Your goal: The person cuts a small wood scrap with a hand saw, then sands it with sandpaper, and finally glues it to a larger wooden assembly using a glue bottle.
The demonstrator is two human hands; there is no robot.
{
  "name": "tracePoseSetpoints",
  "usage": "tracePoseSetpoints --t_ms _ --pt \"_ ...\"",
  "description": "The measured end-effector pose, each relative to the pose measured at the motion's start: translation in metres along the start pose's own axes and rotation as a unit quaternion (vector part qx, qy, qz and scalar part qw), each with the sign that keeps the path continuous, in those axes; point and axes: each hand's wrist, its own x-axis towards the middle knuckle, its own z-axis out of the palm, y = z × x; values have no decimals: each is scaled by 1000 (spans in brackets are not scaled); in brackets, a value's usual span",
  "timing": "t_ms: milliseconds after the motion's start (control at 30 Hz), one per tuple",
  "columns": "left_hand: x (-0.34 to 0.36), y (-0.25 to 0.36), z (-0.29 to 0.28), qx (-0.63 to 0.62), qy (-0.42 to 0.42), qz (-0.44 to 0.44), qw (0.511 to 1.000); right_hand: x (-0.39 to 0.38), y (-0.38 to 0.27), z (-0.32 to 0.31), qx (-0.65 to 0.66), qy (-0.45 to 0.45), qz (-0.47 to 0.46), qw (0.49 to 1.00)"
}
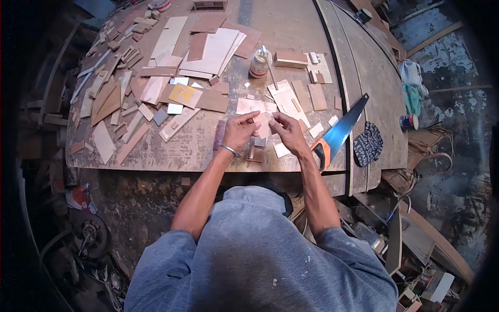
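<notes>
Between my two hands is a small thin piece of wood [264, 124], pale pinkish in colour, raised over the near edge of the workbench. My left hand [240, 130], with a metal bangle at the wrist, pinches its left side. Fingers of my right hand [287, 132] close on its right side. Below them lie a small block [254, 153] and a dark reddish cylinder-like piece [220, 136], partly hidden by my left hand. A handsaw [340, 130] with an orange and black handle rests just right of my right hand.
A jar [259, 65] with a brush stands beyond my hands, near a wooden box [291, 59]. Wood offcuts [112, 99] crowd the bench's left side, beside stacked thin sheets [210, 54]. A patterned dark cap [368, 144] and a small can [409, 122] are at the right.
</notes>
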Motion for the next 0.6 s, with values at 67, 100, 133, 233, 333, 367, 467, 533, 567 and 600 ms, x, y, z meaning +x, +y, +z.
tracePoseSetpoints --t_ms 67,100,133,233,333,367,467,533,567,600 --pt "-5 5 0 -113 35 -13 993 -7 -17 20 55 35 -27 998" --pt "-8 7 -4 -114 33 -13 993 -9 -22 31 110 70 -51 990" --pt "-11 11 -7 -142 38 -14 989 -10 -23 39 112 90 -47 989" --pt "-21 20 -21 -188 36 -25 981 -14 -20 71 96 153 14 984" --pt "-28 29 -48 -207 21 -27 978 -10 -27 107 132 202 -6 970" --pt "-33 32 -55 -212 12 -18 977 -12 -29 118 144 224 -18 964" --pt "-49 36 -72 -242 -3 -38 970 -16 -39 160 199 296 -40 933" --pt "-56 32 -84 -259 -13 -61 964 -16 -37 184 249 347 -62 902" --pt "-59 26 -90 -276 -15 -79 958 -15 -32 193 247 354 -60 900" --pt "-58 15 -96 -275 -16 -83 958 -13 -26 200 189 356 -64 913"
